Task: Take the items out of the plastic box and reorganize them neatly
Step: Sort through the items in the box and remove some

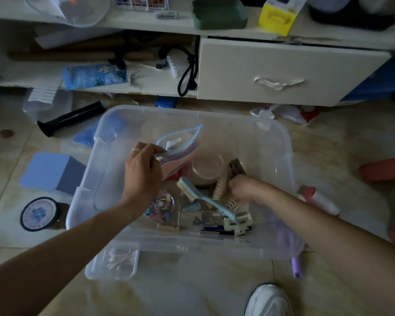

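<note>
Pinching a zip-top plastic pouch [180, 144] by its near-left corner, your left hand [143, 172] holds it tilted above the left half of the clear plastic box [281, 142] on the tiled floor. Your right hand [242, 187] reaches down into the right side of the box with fingers curled among beige hair combs [221, 189]; whether they actually grip one cannot be told. Between your hands a light-blue brush [201, 195] lies diagonally across the clutter, near a round clear lid [208, 167], a heap of coloured clips [163, 205] and a cream claw clip [237, 222] at the near wall. Outside the box, a small clear tray of cotton swabs [119, 261] sits just beside the near-left corner, a blue block [53, 171] lies to the left, and a black tube [71, 118] lies far left.
</note>
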Motion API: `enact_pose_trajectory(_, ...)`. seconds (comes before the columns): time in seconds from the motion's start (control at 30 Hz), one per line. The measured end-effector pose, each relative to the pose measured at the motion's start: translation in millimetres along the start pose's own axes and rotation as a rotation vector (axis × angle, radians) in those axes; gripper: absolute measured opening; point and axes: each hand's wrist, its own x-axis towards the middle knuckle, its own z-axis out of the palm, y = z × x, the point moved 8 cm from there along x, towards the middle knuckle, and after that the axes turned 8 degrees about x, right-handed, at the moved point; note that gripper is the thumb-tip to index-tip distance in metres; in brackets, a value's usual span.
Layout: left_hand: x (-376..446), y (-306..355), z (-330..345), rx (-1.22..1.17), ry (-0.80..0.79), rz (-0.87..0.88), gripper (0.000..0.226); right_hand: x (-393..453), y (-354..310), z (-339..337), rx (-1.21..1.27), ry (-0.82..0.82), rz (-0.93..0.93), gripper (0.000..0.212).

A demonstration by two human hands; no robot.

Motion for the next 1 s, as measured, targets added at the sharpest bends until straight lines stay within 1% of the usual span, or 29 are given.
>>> enact_pose_trajectory(0.07, 0, 3, 2, -0.008, -0.010, 0.011, 0.036, -6, -6, -1, 0.268, -0.057, -0.032, 0.034)
enact_pose_trajectory(0.1, 0, 4, 3, -0.010, -0.015, 0.019, 0.036, -5, -6, -3, 0.339, -0.064, -0.021, 0.034)
enact_pose_trajectory(0.13, 0, 5, 4, -0.010, -0.020, 0.023, 0.036, -2, -5, -10, 0.312, -0.039, -0.006, 0.032)
enact_pose_trajectory(0.17, 0, 5, 4, -0.010, -0.024, 0.023, 0.036, 1, -3, -19, 0.159, 0.003, 0.004, 0.029)
enact_pose_trajectory(0.23, 0, 5, 3, -0.011, -0.021, 0.024, 0.036, 3, 1, -28, -0.223, 0.067, 0.036, 0.026)
enact_pose_trajectory(0.27, 0, 5, 2, -0.013, -0.017, 0.029, 0.035, 1, 3, -23, -0.360, 0.032, 0.059, 0.026)
enact_pose_trajectory(0.3, 0, 4, 1, -0.016, -0.015, 0.032, 0.035, 3, 7, -11, -0.416, -0.045, 0.083, 0.027)
enact_pose_trajectory(0.33, 1, 3, 0, -0.019, -0.012, 0.033, 0.035, 6, 12, 3, -0.414, -0.130, 0.105, 0.032)
enact_pose_trajectory(0.4, 3, 0, -1, -0.017, -0.003, 0.020, 0.035, 9, 19, 33, -0.266, -0.267, 0.127, 0.058)
enact_pose_trajectory(0.43, 4, -1, -2, -0.016, 0.002, 0.007, 0.034, 9, 18, 42, -0.159, -0.267, 0.124, 0.069)
enact_pose_trajectory(0.47, 5, -2, -3, -0.020, 0.009, -0.002, 0.034, 10, 16, 47, -0.048, -0.223, 0.112, 0.073)
enact_pose_trajectory(0.5, 6, -3, -4, -0.028, 0.018, -0.007, 0.033, 12, 15, 49, 0.057, -0.163, 0.095, 0.070)
enact_pose_trajectory(0.53, 7, -4, -7, -0.039, 0.032, -0.006, 0.033, 16, 14, 51, 0.152, -0.110, 0.083, 0.062)
enact_pose_trajectory(0.6, 9, -4, -13, -0.063, 0.067, -0.001, 0.032, 19, 16, 49, 0.329, -0.088, 0.131, 0.041)
enact_pose_trajectory(0.63, 11, -5, -16, -0.074, 0.087, 0.001, 0.032, 19, 17, 46, 0.360, -0.093, 0.163, 0.033)
enact_pose_trajectory(0.67, 13, -5, -20, -0.085, 0.105, 0.002, 0.032, 19, 17, 37, 0.328, -0.064, 0.170, 0.027)
enact_pose_trajectory(0.7, 15, -5, -23, -0.090, 0.122, 0.000, 0.032, 17, 14, 23, 0.248, 0.017, 0.149, 0.023)
enact_pose_trajectory(0.73, 16, -5, -27, -0.091, 0.140, -0.001, 0.032, 14, 7, 4, 0.144, 0.155, 0.089, 0.019)
enact_pose_trajectory(0.77, 18, -5, -31, -0.086, 0.156, -0.002, 0.032, 6, -3, -15, 0.051, 0.338, 0.005, 0.018)
enact_pose_trajectory(0.8, 19, -5, -34, -0.078, 0.169, -0.004, 0.031, -4, -16, -30, -0.007, 0.519, -0.110, 0.018)
enact_pose_trajectory(0.83, 20, -6, -38, -0.066, 0.180, -0.011, 0.029, -15, -31, -39, -0.046, 0.655, -0.251, 0.022)
enact_pose_trajectory(0.87, 19, -7, -42, -0.052, 0.188, -0.016, 0.026, -23, -48, -39, -0.083, 0.710, -0.408, 0.031)
enact_pose_trajectory(0.9, 18, -8, -45, -0.035, 0.188, -0.011, 0.024, -24, -63, -32, -0.138, 0.666, -0.531, 0.046)
enact_pose_trajectory(0.93, 16, -8, -46, -0.012, 0.177, 0.008, 0.023, -20, -75, -22, -0.209, 0.561, -0.596, 0.062)
enact_pose_trajectory(0.97, 12, -7, -46, 0.014, 0.145, 0.039, 0.022, -18, -85, -12, -0.286, 0.452, -0.605, 0.074)
enact_pose_trajectory(1.0, 7, -8, -42, 0.042, 0.090, 0.067, 0.023, -14, -89, -2, -0.348, 0.350, -0.589, 0.079)
